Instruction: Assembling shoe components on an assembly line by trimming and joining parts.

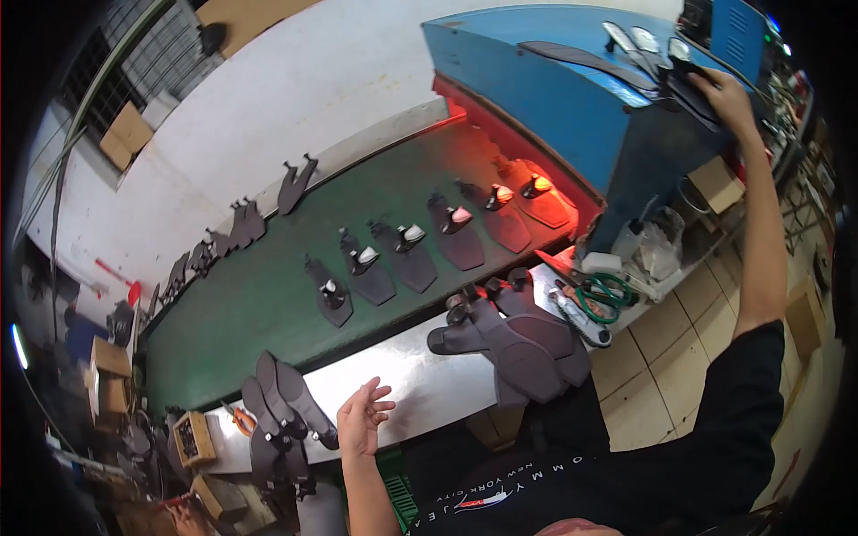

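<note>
My right hand [719,94] reaches far out to the top of the blue machine housing [527,71]. Its fingers are closed on a dark sole-shaped piece [690,96] at the housing's edge; part of the grip is hidden. Beside it lie a long dark sole-shaped piece [590,64] and several pieces with whitish ends [630,45]. My left hand [365,418] hovers over the shiny metal ledge [420,380], fingers apart and holding nothing. To its right, a pile of dark sole-shaped pieces [527,348] overhangs the ledge; to its left is another cluster [281,402].
A green conveyor belt [259,308] carries a row of dark pieces with pale knobs [411,255] beneath a red-glowing opening [536,170]. Orange-handled pliers [239,420], a small wooden box [195,438], a utility knife [581,317] and green scissors [608,295] lie along the ledge. Another person's hand [188,518] shows lower left.
</note>
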### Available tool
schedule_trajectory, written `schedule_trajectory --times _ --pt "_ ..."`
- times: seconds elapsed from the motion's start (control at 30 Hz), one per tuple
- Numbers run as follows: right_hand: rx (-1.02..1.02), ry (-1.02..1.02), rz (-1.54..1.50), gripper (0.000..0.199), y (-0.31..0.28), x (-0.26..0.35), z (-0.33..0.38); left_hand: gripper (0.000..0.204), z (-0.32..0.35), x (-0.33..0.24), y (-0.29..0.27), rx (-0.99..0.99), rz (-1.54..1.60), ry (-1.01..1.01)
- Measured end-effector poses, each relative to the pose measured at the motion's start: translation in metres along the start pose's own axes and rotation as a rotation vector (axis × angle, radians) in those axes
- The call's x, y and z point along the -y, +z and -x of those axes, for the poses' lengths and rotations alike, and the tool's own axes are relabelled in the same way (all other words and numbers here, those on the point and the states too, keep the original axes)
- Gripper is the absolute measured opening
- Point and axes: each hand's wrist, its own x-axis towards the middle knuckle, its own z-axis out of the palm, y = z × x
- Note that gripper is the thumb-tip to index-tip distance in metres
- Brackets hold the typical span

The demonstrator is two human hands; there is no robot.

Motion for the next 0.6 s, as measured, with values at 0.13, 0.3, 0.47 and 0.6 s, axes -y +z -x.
schedule_trajectory --times 0.13,0.3,0.47,0.6 --pt "-0.463 0.299 0.027 0.054 0.006 0.003 -0.005 0.038 0.002 0.004 -0.012 -0.039 0.024 -0.028" --pt "-0.617 0.564 -0.621 0.049 -0.039 -0.01 -0.025 0.038 0.003 0.007 -0.006 -0.046 0.015 -0.027" --pt "-0.06 0.486 -1.394 0.023 -0.005 0.013 -0.042 0.037 -0.002 0.015 0.001 -0.036 0.034 -0.037" --pt "0.133 0.761 -1.061 0.028 0.018 0.018 -0.046 0.036 -0.013 0.015 0.013 0.018 -0.049 -0.017"
